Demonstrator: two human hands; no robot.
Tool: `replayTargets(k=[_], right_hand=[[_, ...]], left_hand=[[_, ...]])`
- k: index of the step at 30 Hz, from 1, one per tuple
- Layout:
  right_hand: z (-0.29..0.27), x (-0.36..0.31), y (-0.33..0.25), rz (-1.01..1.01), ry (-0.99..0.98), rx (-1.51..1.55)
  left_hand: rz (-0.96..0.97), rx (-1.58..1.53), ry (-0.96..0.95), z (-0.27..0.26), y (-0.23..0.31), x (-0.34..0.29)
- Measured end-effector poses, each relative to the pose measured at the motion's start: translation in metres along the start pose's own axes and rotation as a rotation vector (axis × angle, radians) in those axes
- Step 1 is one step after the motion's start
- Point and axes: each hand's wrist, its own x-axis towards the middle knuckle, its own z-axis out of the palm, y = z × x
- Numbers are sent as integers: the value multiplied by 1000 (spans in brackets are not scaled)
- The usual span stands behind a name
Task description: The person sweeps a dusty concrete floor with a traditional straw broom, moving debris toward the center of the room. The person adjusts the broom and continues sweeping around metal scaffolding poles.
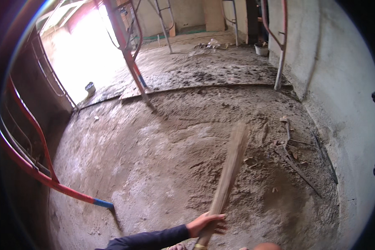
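Note:
My left hand [206, 225] reaches in from the lower edge in a dark sleeve. Its fingers are closed around the lower part of a long, narrow wooden plank [228, 175]. Tilted slightly to the right, the plank points away from me over the rough floor and is smeared by motion toward its far end. Just below the hand, something yellow shows at the plank's base. A rounded patch of skin [267, 246] at the bottom edge may be my right hand; its fingers are hidden.
Rough, dusty floor [146, 158] spreads ahead. Red and blue scaffold frames [71, 192] stand left and farther back. On the right lie metal rods [298, 168] beside a grey wall [346, 104]. A dirt-strewn board [204, 79] crosses the floor; buckets [261, 49] stand beyond.

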Motion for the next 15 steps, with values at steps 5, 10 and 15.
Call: replayTargets(k=[5,10,15], right_hand=[[-13,20,-55,-175,-174,11],[-3,47,-109,-339,-270,195],[-2,84,-121,-138,-455,195]], left_hand=[[43,43,362,26,22,-39],[301,181,470,45,78,-37],[481,65,437,13,95,-18]])
